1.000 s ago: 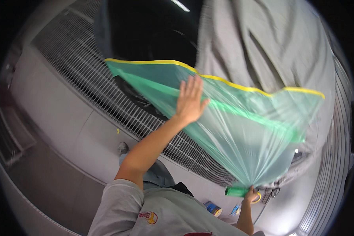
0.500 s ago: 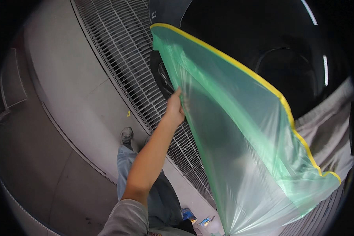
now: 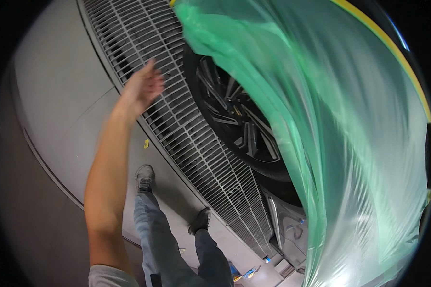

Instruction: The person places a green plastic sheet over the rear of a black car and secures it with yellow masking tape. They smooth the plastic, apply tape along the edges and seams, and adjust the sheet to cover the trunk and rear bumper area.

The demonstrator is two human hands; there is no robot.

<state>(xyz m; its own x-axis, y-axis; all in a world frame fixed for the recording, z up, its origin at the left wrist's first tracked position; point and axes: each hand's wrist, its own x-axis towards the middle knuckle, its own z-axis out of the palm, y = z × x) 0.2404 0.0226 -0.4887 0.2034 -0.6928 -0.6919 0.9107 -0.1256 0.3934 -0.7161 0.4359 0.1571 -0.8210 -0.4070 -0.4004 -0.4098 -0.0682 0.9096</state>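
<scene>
My left hand [image 3: 142, 87] is over the floor grating, its fingers loosely bent and slightly blurred, with nothing in them. It is apart from the green translucent masking film [image 3: 330, 143], which hangs in folds over the dark car body on the right. Yellow tape [image 3: 383, 36] runs along the film's upper edge. Below the film's left edge shows a car wheel [image 3: 237, 112] with a black tyre and dark multi-spoke rim. My right hand is not in view.
A metal floor grating [image 3: 182, 129] runs diagonally beside the wheel. My shoes [image 3: 145, 178] are on the grey floor [image 3: 57, 91] to its left. A small yellow scrap [image 3: 146, 143] lies there. Blue and yellow items [image 3: 246, 273] lie near the bottom edge.
My left hand has let go of the film's edge and moved left and up, away from it. The film now hangs in looser folds, and more of the wheel shows. The view has shifted.
</scene>
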